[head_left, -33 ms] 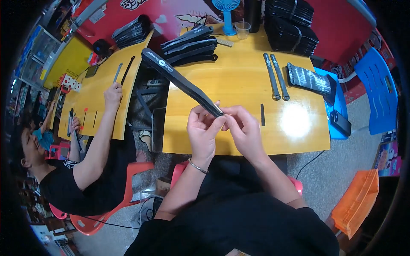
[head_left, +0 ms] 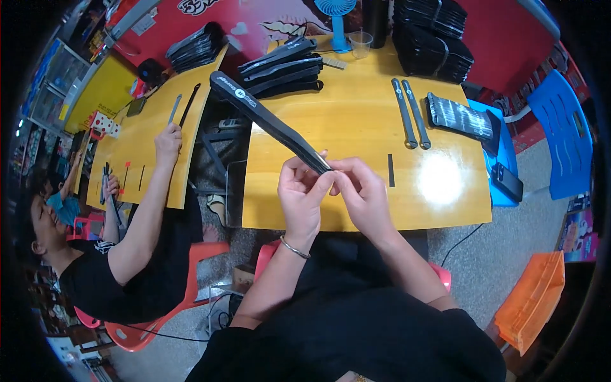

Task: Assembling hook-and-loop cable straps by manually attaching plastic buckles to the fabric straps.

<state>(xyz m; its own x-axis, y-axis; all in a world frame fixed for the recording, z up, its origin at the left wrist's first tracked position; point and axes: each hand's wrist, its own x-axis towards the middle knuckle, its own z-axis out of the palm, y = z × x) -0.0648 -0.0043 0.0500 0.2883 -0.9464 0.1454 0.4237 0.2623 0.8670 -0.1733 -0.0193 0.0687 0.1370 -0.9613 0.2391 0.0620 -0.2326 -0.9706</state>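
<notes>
From here I see the left hand (head_left: 301,198) and right hand (head_left: 365,196) both pinch the long dark strap's (head_left: 264,116) near end, likely to keep it steady.

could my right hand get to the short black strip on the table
Probably yes: the short black strip lies just right of your right hand, with nothing visible between them, though that hand is pinching the long strap.
</notes>
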